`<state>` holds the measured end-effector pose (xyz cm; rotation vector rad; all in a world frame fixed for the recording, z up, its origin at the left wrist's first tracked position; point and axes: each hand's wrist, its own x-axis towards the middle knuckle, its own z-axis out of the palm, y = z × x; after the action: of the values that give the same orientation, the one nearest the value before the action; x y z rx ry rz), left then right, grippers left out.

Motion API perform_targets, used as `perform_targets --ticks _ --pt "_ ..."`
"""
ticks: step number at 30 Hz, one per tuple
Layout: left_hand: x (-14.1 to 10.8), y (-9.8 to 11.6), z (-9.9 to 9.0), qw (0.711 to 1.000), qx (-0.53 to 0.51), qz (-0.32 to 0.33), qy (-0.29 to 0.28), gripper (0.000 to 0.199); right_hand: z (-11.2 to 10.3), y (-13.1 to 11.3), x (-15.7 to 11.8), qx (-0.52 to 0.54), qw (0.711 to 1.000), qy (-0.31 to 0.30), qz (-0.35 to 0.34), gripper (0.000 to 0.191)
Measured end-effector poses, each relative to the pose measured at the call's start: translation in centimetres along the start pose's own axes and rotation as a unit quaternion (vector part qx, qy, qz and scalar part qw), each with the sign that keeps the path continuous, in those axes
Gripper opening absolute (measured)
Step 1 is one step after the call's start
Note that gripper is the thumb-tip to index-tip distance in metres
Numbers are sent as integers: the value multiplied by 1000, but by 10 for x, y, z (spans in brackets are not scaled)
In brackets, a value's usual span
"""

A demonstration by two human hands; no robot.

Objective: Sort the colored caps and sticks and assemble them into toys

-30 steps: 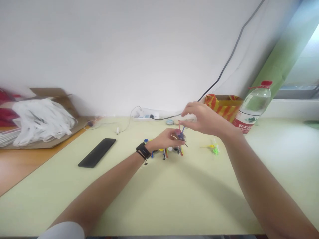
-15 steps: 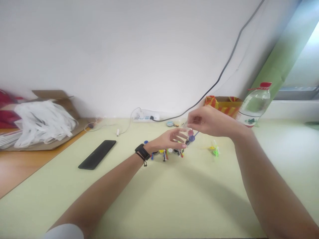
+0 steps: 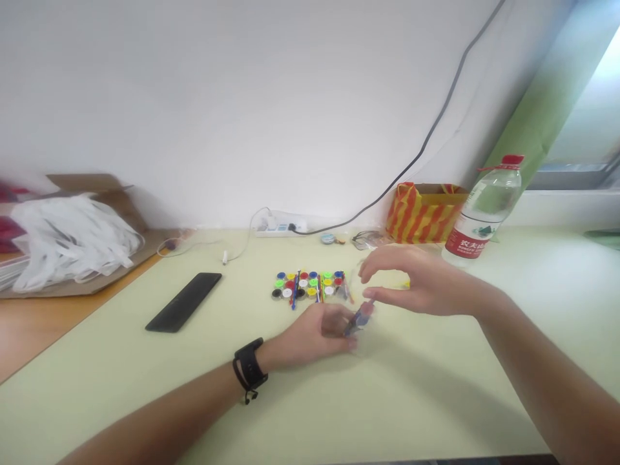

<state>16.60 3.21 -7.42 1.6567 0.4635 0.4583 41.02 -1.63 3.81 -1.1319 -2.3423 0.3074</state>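
Note:
My left hand [image 3: 317, 332], with a black watch on its wrist, is closed on a small clear plastic packet [image 3: 362, 316] with blue and reddish pieces in it. The packet is tilted and somewhat blurred. Close to its upper end is my right hand [image 3: 421, 281], thumb and fingers apart; whether the thumb touches the packet I cannot tell. Beyond the left hand, coloured round discs [image 3: 303, 283] lie in rows on the pale green tabletop [image 3: 300, 413], with thin coloured sticks [image 3: 295, 290] among them. A bit of yellow shows partly behind the right hand.
A black phone-like slab [image 3: 184, 302] lies at left, near a cardboard box [image 3: 145, 258] of white straps [image 3: 77, 242]. Along the wall are a power strip [image 3: 281, 226], a small round tin [image 3: 328, 238], a striped bag [image 3: 421, 213] and a water bottle [image 3: 484, 213].
Both hands have come nearer to me, the left one bringing the packet away from the discs, which now show. My right hand's fingers have spread from a pinch.

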Motion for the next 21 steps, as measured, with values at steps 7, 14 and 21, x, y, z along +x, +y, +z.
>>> perform_targets --ticks 7,14,21 --pt "1 -17 4 991 -110 -45 64 58 9 81 -35 -22 983 141 115 19" --pt "0 -14 6 992 -110 1 54 51 20 172 -82 -26 977 -65 203 50" --pt "-2 -18 5 994 -77 32 71 56 21 153 -74 -43 965 -103 238 26"
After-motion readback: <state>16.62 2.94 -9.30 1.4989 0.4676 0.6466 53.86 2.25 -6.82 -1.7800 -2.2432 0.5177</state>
